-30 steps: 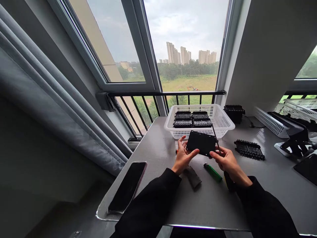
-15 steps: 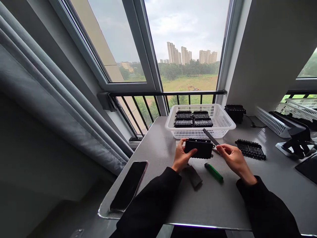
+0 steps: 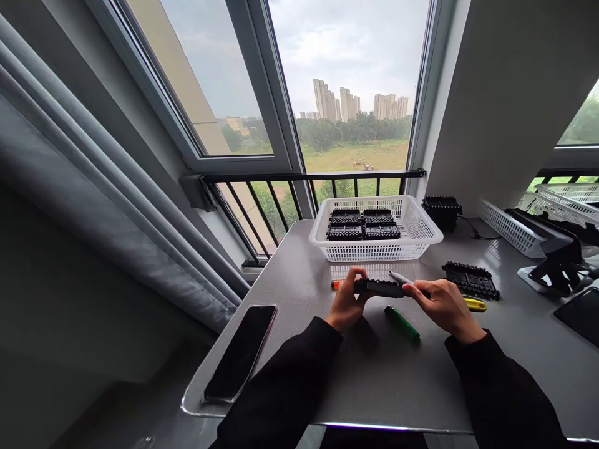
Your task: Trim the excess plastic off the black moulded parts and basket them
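Observation:
My left hand [image 3: 347, 304] grips the left end of a flat black plastic part [image 3: 380, 287], held level just above the grey table [image 3: 374, 368]. My right hand [image 3: 443, 307] is closed on a utility knife [image 3: 473, 304] with a yellow handle, its blade end lying across the part's right end. A green lighter [image 3: 401, 322] lies on the table just below the part. An orange-tipped small object [image 3: 336, 284] lies beside my left hand.
A white basket [image 3: 416, 231] with several black parts stands behind my hands. Another black part [image 3: 470, 280] lies to the right, a stack [image 3: 442, 211] at the back. A phone [image 3: 241, 351] lies near the left edge. More white baskets [image 3: 510, 229] and a stand [image 3: 555, 259] sit far right.
The black part has been turned from facing me to lying flat and lowered toward the table. My right hand has swung the knife down from upright to level across the part.

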Motion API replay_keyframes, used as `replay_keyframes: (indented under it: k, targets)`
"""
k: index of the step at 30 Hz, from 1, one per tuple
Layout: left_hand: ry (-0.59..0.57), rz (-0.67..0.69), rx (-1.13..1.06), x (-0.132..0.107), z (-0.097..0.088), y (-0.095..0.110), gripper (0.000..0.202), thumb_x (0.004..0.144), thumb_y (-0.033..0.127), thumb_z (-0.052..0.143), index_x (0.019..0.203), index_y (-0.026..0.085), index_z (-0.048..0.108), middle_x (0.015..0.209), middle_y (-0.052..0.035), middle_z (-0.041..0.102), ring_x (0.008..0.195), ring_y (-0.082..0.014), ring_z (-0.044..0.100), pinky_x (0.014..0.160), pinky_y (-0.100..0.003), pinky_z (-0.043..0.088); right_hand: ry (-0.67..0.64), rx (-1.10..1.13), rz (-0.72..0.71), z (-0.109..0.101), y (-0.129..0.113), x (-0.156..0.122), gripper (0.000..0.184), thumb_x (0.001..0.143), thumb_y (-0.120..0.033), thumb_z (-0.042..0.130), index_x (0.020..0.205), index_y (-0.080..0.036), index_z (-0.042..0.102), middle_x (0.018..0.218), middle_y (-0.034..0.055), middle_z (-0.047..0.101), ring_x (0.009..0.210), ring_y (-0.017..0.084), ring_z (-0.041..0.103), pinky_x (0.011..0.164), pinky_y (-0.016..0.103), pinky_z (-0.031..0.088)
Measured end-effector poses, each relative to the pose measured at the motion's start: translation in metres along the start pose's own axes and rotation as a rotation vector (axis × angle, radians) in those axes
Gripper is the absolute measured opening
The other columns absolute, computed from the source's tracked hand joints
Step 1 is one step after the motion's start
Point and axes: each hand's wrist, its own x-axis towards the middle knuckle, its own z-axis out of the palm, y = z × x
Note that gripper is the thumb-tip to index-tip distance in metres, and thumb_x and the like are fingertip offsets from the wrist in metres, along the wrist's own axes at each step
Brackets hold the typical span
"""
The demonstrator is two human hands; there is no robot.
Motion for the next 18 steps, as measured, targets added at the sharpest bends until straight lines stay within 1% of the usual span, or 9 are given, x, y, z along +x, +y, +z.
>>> replay_keyframes:
  k: [4, 8, 10, 14, 16, 18]
  targets:
    - [0.008, 0.034, 0.011, -0.0011, -0.0009, 0.0012, 0.023, 0.074, 0.018, 0.065, 0.087, 0.023, 0.046, 0.064, 0.0067, 0.053, 0.06, -0.0124, 0.052, 0.062, -0.023, 0.039, -0.064, 0.007, 0.035, -0.0005, 0.0005, 0.0018, 0.066, 0.092, -0.068, 0.029, 0.06, -0.021, 0.061, 0.057, 0.0061, 0.062, 0.05, 0.016, 0.048, 0.053, 0.028, 0.022]
    - [0.055, 0.064, 0.059, -0.0009, -0.0024, -0.0011, 0.026, 0.072, 0.019, 0.067, 0.089, 0.023, 0.048, 0.066, 0.006, 0.058, 0.062, -0.013, 0.054, 0.066, -0.025, 0.04, -0.048, 0.022, 0.056, -0.0045, 0.0035, 0.002, 0.066, 0.091, -0.07, 0.03, 0.063, -0.021, 0.065, 0.059, 0.0073, 0.063, 0.053, 0.017, 0.049, 0.054, 0.028, 0.024]
    - [0.067, 0.068, 0.083, -0.0005, -0.0019, -0.0019, 0.027, 0.072, 0.017, 0.067, 0.09, 0.023, 0.048, 0.067, 0.0062, 0.059, 0.062, -0.013, 0.054, 0.066, -0.025, 0.039, -0.022, 0.018, 0.05, -0.005, 0.0043, 0.0018, 0.066, 0.09, -0.07, 0.031, 0.064, -0.021, 0.066, 0.058, 0.0065, 0.062, 0.052, 0.016, 0.047, 0.054, 0.028, 0.024]
    - [0.032, 0.061, 0.06, -0.0005, 0.0, -0.0017, 0.025, 0.073, 0.016, 0.065, 0.09, 0.023, 0.047, 0.066, 0.0069, 0.057, 0.06, -0.0125, 0.053, 0.065, -0.024, 0.039, 0.015, 0.018, 0.021, -0.0018, 0.0038, 0.0022, 0.065, 0.091, -0.069, 0.032, 0.059, -0.02, 0.061, 0.053, 0.0038, 0.055, 0.05, 0.014, 0.043, 0.054, 0.027, 0.023]
    - [0.04, 0.045, 0.053, -0.0009, 0.0003, -0.0015, 0.027, 0.072, 0.016, 0.065, 0.09, 0.024, 0.047, 0.065, 0.007, 0.057, 0.06, -0.0127, 0.053, 0.065, -0.024, 0.039, 0.014, 0.018, 0.023, -0.0005, 0.0043, 0.0024, 0.065, 0.091, -0.069, 0.033, 0.057, -0.019, 0.059, 0.052, 0.0034, 0.054, 0.05, 0.014, 0.043, 0.054, 0.027, 0.023]
    - [0.062, 0.023, 0.054, -0.0012, 0.0003, -0.0019, 0.03, 0.07, 0.015, 0.066, 0.092, 0.024, 0.048, 0.065, 0.0071, 0.056, 0.06, -0.013, 0.053, 0.065, -0.025, 0.039, 0.005, 0.026, 0.045, -0.0003, 0.0057, 0.0022, 0.065, 0.09, -0.069, 0.034, 0.058, -0.02, 0.061, 0.052, 0.0033, 0.054, 0.051, 0.015, 0.044, 0.054, 0.027, 0.023]
